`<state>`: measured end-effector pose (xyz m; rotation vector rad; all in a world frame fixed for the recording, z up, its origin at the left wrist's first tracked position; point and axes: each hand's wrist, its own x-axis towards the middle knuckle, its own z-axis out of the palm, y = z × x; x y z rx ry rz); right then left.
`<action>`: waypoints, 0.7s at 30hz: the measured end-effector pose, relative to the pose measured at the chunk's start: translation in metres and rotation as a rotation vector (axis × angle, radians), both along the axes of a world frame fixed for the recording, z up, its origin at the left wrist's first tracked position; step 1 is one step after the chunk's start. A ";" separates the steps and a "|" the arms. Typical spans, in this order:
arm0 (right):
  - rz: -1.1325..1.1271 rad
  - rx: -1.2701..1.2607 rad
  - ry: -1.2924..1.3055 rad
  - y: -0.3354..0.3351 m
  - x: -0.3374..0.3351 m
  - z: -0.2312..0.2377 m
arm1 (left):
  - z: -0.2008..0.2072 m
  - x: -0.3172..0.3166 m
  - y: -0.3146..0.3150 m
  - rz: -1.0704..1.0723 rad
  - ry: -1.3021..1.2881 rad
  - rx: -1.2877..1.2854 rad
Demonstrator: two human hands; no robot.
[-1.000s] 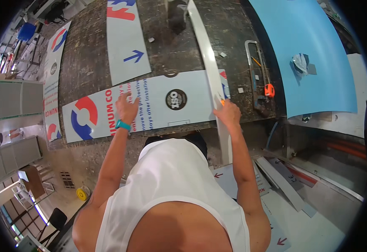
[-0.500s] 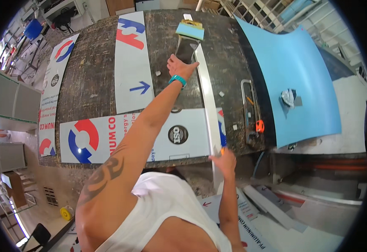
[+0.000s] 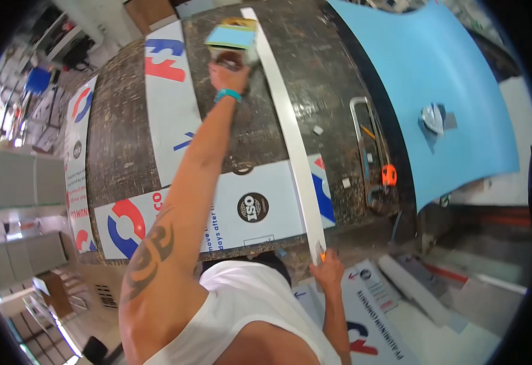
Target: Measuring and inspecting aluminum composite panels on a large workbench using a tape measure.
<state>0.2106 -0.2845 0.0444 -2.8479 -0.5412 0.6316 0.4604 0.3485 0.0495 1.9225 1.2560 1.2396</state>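
A long pale metal strip (image 3: 284, 121) lies across the dark worktable, its near end reaching past the front edge. At that near end, my right hand (image 3: 329, 271) is closed round a small cutter (image 3: 322, 257) with an orange part and a thin grey tip, held against the strip. My left arm stretches far forward. My left hand (image 3: 228, 77) is at the near side of a box-like thing (image 3: 232, 38) with a light blue top and a yellow part behind, left of the strip's far end. The fingers of this hand are smeared and partly hidden.
White printed panels (image 3: 278, 201) lie under the strip and to the left. A hacksaw (image 3: 358, 137), an orange tape measure (image 3: 389, 175) and small white blocks (image 3: 347, 182) lie to the right. Beyond them a curved blue sheet (image 3: 461, 146) carries a crumpled silvery thing (image 3: 432, 119).
My right hand has come toward me along the strip to its near end. My left hand has left the strip and moved left to the box-like thing. The view has shifted too.
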 end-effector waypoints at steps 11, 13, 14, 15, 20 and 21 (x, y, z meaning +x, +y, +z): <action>-0.079 -0.018 0.017 0.020 -0.043 -0.007 | -0.013 -0.028 0.028 0.111 0.253 0.028; -0.081 -0.015 0.019 0.015 -0.049 -0.007 | -0.023 -0.062 -0.034 -0.169 0.327 -0.025; -0.087 -0.010 0.008 0.012 -0.052 -0.008 | -0.029 -0.079 -0.084 -0.345 0.338 0.007; -0.094 -0.006 -0.003 0.008 -0.056 -0.009 | -0.032 -0.100 -0.141 -0.522 0.346 0.037; -0.109 -0.004 0.001 -0.006 -0.080 -0.004 | -0.041 -0.208 -0.300 -0.922 0.560 0.016; -0.115 -0.010 -0.003 -0.010 -0.081 -0.002 | -0.044 -0.216 -0.312 -0.953 0.607 -0.002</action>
